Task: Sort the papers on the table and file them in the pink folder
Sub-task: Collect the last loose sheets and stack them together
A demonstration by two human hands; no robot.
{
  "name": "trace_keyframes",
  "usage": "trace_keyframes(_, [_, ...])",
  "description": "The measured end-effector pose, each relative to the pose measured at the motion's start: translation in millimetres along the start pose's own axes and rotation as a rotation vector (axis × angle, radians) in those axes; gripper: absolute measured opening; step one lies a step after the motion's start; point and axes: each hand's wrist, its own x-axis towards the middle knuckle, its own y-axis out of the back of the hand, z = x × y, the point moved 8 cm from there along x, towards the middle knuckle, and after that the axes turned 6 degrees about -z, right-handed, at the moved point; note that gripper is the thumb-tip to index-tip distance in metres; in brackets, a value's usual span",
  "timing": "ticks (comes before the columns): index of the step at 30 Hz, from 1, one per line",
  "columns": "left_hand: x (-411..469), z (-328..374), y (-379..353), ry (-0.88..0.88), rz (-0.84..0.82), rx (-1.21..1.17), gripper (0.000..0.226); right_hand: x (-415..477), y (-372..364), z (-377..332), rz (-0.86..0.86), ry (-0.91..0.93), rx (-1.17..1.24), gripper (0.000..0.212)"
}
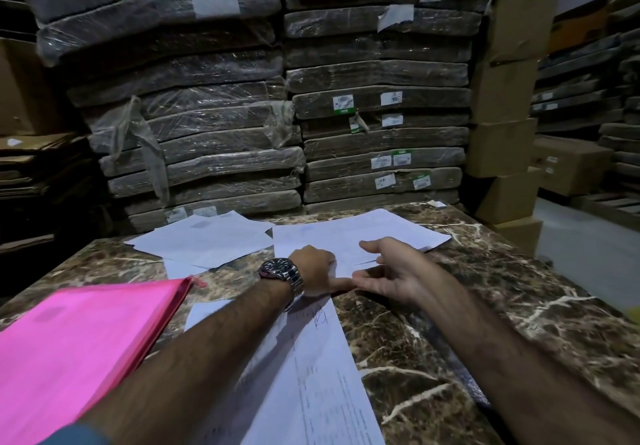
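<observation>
Early stage, I'd say: nothing looks filed yet. The pink plastic zip folder (79,347) lies flat on the near left of the brown veined marble table (450,333), and I can't tell whether it is zipped or has anything inside.

Papers are scattered in four spots:
- The loose pile of white sheets (204,240) sits far left.
- The wide white sheet (367,233) lies far centre, and both hands are on it or at it.
- The long white printed sheet (311,382) runs toward me, partly under the left forearm.
- The small white sheet (204,309) sits just beside the folder's corner.

My left hand (313,268), with the steel wristwatch (280,273) on its wrist, rests knuckles-up on the near edge of the wide sheet. Its fingers are tucked under and hidden, so I cannot tell whether they pinch the paper or just press it.

My right hand (391,269) is just beside it, thumb and fingers apart, with a lifted paper edge in the gap. It isn't gripping yet.

My guess is that I'm only starting to gather. Still to do are collecting all four spots, squaring the stack and sliding it into the folder.

Behind the table are the stacked plastic-wrapped flat packages (207,115) and the tan cardboard boxes (502,146).
</observation>
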Motion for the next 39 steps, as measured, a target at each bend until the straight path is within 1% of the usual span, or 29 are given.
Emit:
trace_keyframes(3, [3.1, -0.6, 0.3, -0.014, -0.019, 0.020, 0.052, 0.2, -0.3, 0.5, -0.011, 0.014, 0.017, 0.028])
trace_keyframes(6, [1.4, -1.2, 1.3, -0.016, -0.019, 0.023, 0.051, -2.7, 4.6, -2.2, 0.020, 0.030, -0.027, 0.030])
trace_keyframes(10, [1.2, -0.6, 2.3, -0.014, 0.023, 0.041, 0.045, -9.3, 19.2, -12.9, 0.083, 0.087, -0.069, 0.020])
trace_keyframes(15, [3.2, -1.9, 4.9, 0.002, 0.072, 0.051, 0.034, -0.6, 14.6, -1.9, 0.070, 0.069, -0.066, 0.039])
trace_keyframes(17, [4.3, -4.5, 5.6, 0.004, 0.100, 0.032, 0.035, 3.5, 9.8, 0.1, 0.055, 0.085, -0.044, 0.041])
trace_keyframes(19, [5.5, -7.1, 6.9, 0.007, 0.120, 0.036, 0.040, 5.7, 4.9, 0.3, 0.036, 0.099, -0.028, 0.033])
trace_keyframes(21, [6.7, -8.6, 9.1, 0.009, 0.129, 0.047, 0.044, 6.9, 3.4, -0.8, 0.042, 0.115, -0.031, 0.031])
trace_keyframes(25, [7.8, -16.4, 16.1, 0.015, 0.125, -0.015, 0.046, 11.0, 4.6, -6.4, 0.036, 0.200, -0.103, 0.043])
trace_keyframes(28, [6.4, -22.5, 20.3, 0.015, 0.119, -0.077, 0.042, 11.4, 2.5, -8.1, 0.004, 0.246, -0.106, 0.043])
trace_keyframes(32, [0.4, -5.3, 25.1, -0.029, 0.102, -0.083, 0.039, 16.5, 1.2, -13.2, -0.036, 0.316, -0.054, 0.045])
trace_keyframes(34, [-3.0, 8.0, 27.8, -0.050, 0.104, -0.063, 0.040, 20.9, 7.0, -12.8, 0.007, 0.331, -0.017, 0.042])
trace_keyframes(36, [-5.2, 22.7, 28.9, -0.081, 0.125, 0.008, 0.042, 25.9, 18.3, -10.5, 0.101, 0.333, 0.005, 0.036])
trace_keyframes(39, [-9.2, 41.7, 27.4, -0.110, 0.169, 0.088, 0.046, 29.8, 32.8, -9.3, 0.233, 0.353, -0.033, 0.032])
